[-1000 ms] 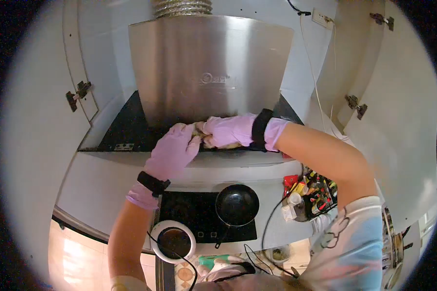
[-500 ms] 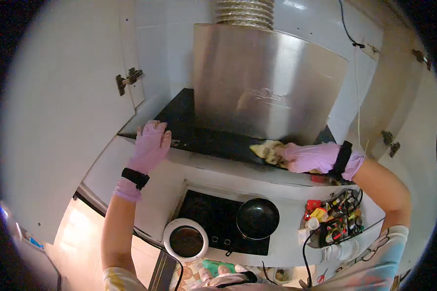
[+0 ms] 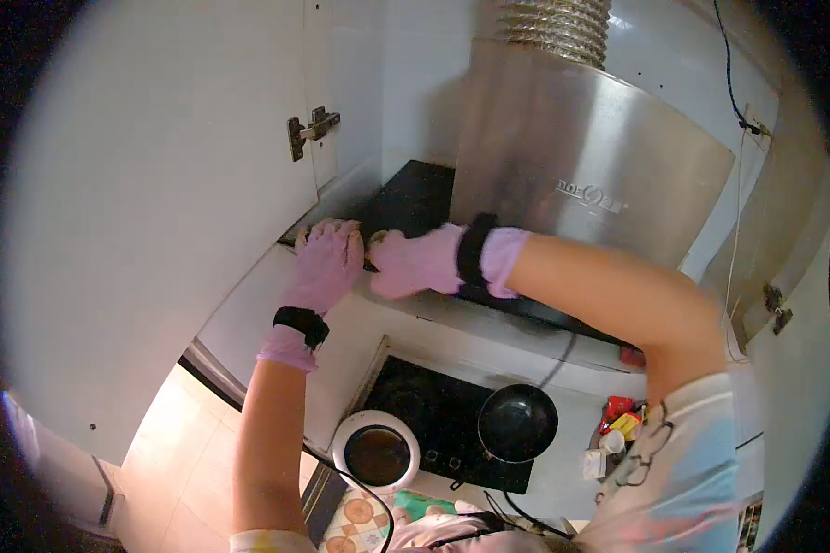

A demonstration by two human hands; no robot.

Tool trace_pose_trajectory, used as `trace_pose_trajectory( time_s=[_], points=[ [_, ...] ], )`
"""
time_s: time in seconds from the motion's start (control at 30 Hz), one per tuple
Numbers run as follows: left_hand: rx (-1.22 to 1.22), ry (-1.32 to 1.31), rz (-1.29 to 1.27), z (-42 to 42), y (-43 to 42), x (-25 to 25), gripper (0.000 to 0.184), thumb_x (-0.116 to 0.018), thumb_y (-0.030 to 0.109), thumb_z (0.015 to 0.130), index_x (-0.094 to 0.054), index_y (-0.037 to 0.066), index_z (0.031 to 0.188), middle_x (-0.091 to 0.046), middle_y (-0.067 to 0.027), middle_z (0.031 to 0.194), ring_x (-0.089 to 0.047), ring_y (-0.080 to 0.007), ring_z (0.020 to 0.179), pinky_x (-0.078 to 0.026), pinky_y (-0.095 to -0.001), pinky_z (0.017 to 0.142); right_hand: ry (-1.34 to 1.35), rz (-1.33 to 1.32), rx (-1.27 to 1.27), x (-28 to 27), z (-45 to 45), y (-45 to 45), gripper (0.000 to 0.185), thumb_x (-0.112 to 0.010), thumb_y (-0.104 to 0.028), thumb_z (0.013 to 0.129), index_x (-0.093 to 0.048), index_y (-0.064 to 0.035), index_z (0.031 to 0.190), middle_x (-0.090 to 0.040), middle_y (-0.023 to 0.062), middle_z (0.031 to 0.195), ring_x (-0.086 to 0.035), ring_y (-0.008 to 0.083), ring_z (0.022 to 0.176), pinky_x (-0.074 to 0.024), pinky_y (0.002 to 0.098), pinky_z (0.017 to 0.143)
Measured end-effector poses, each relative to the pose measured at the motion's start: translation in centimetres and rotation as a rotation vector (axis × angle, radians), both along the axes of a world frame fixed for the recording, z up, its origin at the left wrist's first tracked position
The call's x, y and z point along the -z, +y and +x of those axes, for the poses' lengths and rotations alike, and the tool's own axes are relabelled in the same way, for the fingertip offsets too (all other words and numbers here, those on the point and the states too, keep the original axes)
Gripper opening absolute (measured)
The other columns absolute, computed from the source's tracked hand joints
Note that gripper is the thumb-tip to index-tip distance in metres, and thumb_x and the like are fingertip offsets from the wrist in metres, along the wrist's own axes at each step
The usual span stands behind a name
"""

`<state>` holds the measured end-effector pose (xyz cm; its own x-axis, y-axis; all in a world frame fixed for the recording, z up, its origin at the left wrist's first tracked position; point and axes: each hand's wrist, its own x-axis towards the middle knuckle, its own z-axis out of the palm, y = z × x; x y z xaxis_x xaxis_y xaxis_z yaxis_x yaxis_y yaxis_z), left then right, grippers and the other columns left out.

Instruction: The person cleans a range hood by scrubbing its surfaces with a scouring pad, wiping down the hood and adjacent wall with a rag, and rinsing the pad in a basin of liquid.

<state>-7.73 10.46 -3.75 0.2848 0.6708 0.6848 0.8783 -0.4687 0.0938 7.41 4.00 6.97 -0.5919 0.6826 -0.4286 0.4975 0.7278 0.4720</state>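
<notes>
I see the range hood (image 3: 581,152) at one to two o'clock, its brushed-steel body streaked with light and bearing a raised logo (image 3: 588,194), with a ribbed foil duct (image 3: 558,29) above it at one. Its black panel (image 3: 415,189) spreads dark and dull from twelve toward ten o'clock. My left hand (image 3: 330,263), pink-gloved, rests at nine on the panel's left end, fingers close together and bent over the rim. My right hand (image 3: 417,264), also gloved, is just beside it, fingers curled and blurred; whether they clamp anything I cannot tell. The panel's front edge slants from nine toward four, partly behind my right forearm (image 3: 609,286). The cabinet door (image 3: 171,184) at ten bounds the left side, its hinge (image 3: 314,132) at eleven. Below the edge I have open room over the hob (image 3: 410,392), above the pot (image 3: 376,453) near six-thirty and the black pan (image 3: 517,422) at five.
</notes>
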Motion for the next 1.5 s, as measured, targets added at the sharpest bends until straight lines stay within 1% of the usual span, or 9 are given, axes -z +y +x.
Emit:
trace_pose_trajectory(
  time_s=[0.33, 0.43, 0.53, 0.6, 0.97, 1.07, 1.13, 1.27, 1.5],
  points=[
    [0.092, -0.068, 0.001, 1.7, -1.1, -1.8, 0.036, -0.042, 0.027, 0.087, -0.051, 0.011, 0.117, -0.055, -0.0115, 0.109, -0.045, -0.0298, 0.113, -0.030, -0.0520, 0.094, 0.861, -0.228, 0.348, -2.3, 6.6, -2.6, 0.051, -0.046, -0.001, 0.070, -0.039, -0.0029, 0.120, -0.054, 0.0203, 0.106, -0.051, 0.0320, 0.098, -0.0404, 0.0358, 0.084],
    [0.620, -0.200, -0.039, 4.6, -3.2, -3.9, 0.032, -0.046, 0.025, 0.085, -0.054, 0.009, 0.112, -0.052, -0.0126, 0.114, -0.044, -0.0301, 0.115, -0.032, -0.0499, 0.094, 0.921, -0.265, 0.249, -1.7, 10.4, -4.9, 0.036, -0.054, -0.005, 0.073, -0.047, -0.0038, 0.109, -0.054, 0.0157, 0.097, -0.051, 0.0265, 0.092, -0.0409, 0.0337, 0.083],
    [0.994, 0.346, 0.411, 7.1, -6.0, -5.7, 0.028, -0.050, 0.023, 0.083, -0.055, 0.004, 0.103, -0.050, -0.0138, 0.114, -0.046, -0.0316, 0.109, -0.036, -0.0456, 0.090, 1.110, -0.500, 0.307, 1.0, 13.1, -7.5, 0.018, -0.064, -0.019, 0.079, -0.058, -0.0040, 0.088, -0.055, 0.0113, 0.087, -0.052, 0.0218, 0.086, -0.0423, 0.0314, 0.078],
    [0.874, 0.205, -0.401, 8.9, -8.5, -5.5, 0.028, -0.054, 0.024, 0.081, -0.054, 0.001, 0.098, -0.050, -0.0154, 0.109, -0.048, -0.0333, 0.101, -0.039, -0.0411, 0.085, 1.034, -0.250, 0.155, 2.0, 14.1, -8.7, 0.015, -0.063, -0.016, 0.079, -0.057, -0.0019, 0.079, -0.055, 0.0126, 0.082, -0.054, 0.0260, 0.082, -0.0429, 0.0317, 0.075],
    [0.792, 0.326, -0.022, 16.2, -11.7, -3.2, 0.025, -0.059, 0.024, 0.077, -0.054, 0.002, 0.086, -0.054, -0.0122, 0.089, -0.055, -0.0283, 0.087, -0.047, -0.0376, 0.071, 1.058, 0.090, 0.242, 1.0, 23.4, -17.1, 0.024, -0.053, -0.008, 0.082, -0.049, -0.0010, 0.104, -0.054, 0.0170, 0.081, -0.054, 0.0296, 0.071, -0.0429, 0.0376, 0.064],
    [0.844, 0.350, -0.039, 19.9, -14.6, -4.3, 0.019, -0.058, 0.019, 0.077, -0.056, 0.002, 0.084, -0.056, -0.0129, 0.086, -0.057, -0.0279, 0.085, -0.048, -0.0380, 0.071, 0.981, -0.017, 0.822, -2.3, 23.2, -21.0, 0.027, -0.052, -0.005, 0.082, -0.050, -0.0018, 0.109, -0.053, 0.0145, 0.082, -0.053, 0.0281, 0.070, -0.0425, 0.0363, 0.062],
    [0.800, 0.457, -0.241, 23.1, -17.2, -5.7, 0.016, -0.057, 0.015, 0.076, -0.058, 0.001, 0.082, -0.058, -0.0146, 0.083, -0.058, -0.0297, 0.082, -0.048, -0.0388, 0.071, 0.852, 0.172, 0.448, -0.9, 25.4, -21.3, 0.029, -0.053, -0.003, 0.079, -0.050, -0.0019, 0.108, -0.052, 0.0142, 0.085, -0.052, 0.0283, 0.073, -0.0431, 0.0361, 0.063],
    [0.939, 0.306, -0.094, 28.9, -18.2, -3.5, 0.026, -0.057, 0.022, 0.076, -0.060, -0.003, 0.081, -0.059, -0.0214, 0.077, -0.061, -0.0356, 0.072, -0.049, -0.0437, 0.066, 0.834, 0.323, 0.446, 2.6, 28.0, -22.6, 0.037, -0.057, -0.010, 0.074, -0.048, -0.0022, 0.109, -0.054, 0.0209, 0.093, -0.054, 0.0391, 0.084, -0.0456, 0.0434, 0.071],
    [0.909, 0.271, 0.105, 22.3, -17.8, -4.9, 0.031, -0.055, 0.020, 0.076, -0.054, 0.007, 0.104, -0.054, -0.0121, 0.107, -0.051, -0.0269, 0.104, -0.041, -0.0425, 0.088, 0.742, 0.541, 0.422, 5.7, 22.3, -22.4, 0.039, -0.063, -0.023, 0.071, -0.050, 0.0010, 0.098, -0.052, 0.0179, 0.096, -0.050, 0.0333, 0.091, -0.0391, 0.0436, 0.079]
  ],
)
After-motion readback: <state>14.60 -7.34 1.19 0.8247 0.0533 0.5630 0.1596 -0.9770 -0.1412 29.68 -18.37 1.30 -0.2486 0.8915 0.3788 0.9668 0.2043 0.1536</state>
